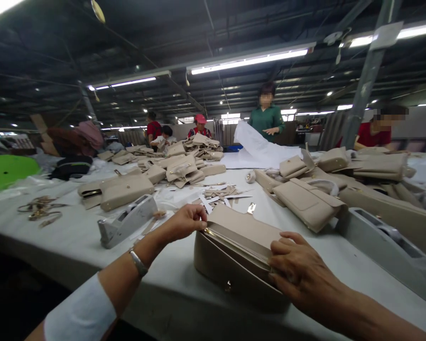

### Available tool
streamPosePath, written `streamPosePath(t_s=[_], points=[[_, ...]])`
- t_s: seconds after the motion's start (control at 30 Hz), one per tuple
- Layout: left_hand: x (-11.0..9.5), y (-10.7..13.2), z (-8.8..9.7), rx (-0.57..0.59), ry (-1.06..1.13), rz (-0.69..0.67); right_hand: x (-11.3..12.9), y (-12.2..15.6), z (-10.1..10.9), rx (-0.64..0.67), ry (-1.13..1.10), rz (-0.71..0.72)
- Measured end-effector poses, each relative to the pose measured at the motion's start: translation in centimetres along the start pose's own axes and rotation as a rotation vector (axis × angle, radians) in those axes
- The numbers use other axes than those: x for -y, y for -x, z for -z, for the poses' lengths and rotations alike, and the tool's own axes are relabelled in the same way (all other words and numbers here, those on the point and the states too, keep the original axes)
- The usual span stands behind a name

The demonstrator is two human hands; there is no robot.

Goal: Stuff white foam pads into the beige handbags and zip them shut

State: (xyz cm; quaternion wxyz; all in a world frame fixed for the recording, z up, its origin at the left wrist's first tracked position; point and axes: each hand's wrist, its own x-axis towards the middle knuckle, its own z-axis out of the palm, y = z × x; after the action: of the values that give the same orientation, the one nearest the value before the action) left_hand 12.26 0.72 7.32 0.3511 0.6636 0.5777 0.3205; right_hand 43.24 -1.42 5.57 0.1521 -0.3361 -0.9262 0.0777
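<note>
A beige handbag [230,270] stands at the near edge of the table, its flap laid back and a gold clasp plate at the flap's tip. Along its top opening runs a zipper [227,239] with gold teeth visible near the left end. My left hand [186,220] pinches the bag's top left corner, beside that zipper end. At the right end, my right hand [298,265] is closed around the top edge, with its fingers curled over the opening. A small gold fitting [228,286] sits on the bag's front. The inside is hidden.
Grey tape dispensers stand left [128,220] and right [386,251]. Beige bags pile up at the right [308,203] and the back left [181,166]. Beige scraps [222,192] lie behind the handbag; straps [44,208] lie far left. Several people work across the table.
</note>
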Motion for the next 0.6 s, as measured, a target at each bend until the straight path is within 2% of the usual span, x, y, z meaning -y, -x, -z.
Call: streamPosePath(t_s=[0.1,0.23,0.33,0.4,0.47,0.53,0.6], points=[[0.2,0.6,0.2,-0.008,0.020,-0.008,-0.6,-0.3,-0.1,0.026,-0.037,-0.019],[1.4,-0.3,0.0,-0.029,0.098,-0.007,-1.1,-0.5,-0.2,0.032,-0.143,-0.080],[2.8,-1.2,-0.4,-0.136,0.241,-0.011,-1.4,-0.1,-0.7,0.028,-0.283,-0.091],[3.6,-1.5,-1.0,-0.171,0.372,0.054,-2.1,0.6,-1.8,-0.064,-0.386,-0.105],[4.2,-1.3,-1.8,-0.077,0.525,0.102,-3.1,1.7,-3.6,-0.232,-0.490,-0.148],[4.6,-1.1,-2.9,0.030,0.680,0.105,-4.2,3.0,-5.9,-0.379,-0.624,-0.254],[4.8,-0.9,-3.8,0.042,0.804,0.119,-4.8,4.0,-8.1,-0.419,-0.812,-0.410]])
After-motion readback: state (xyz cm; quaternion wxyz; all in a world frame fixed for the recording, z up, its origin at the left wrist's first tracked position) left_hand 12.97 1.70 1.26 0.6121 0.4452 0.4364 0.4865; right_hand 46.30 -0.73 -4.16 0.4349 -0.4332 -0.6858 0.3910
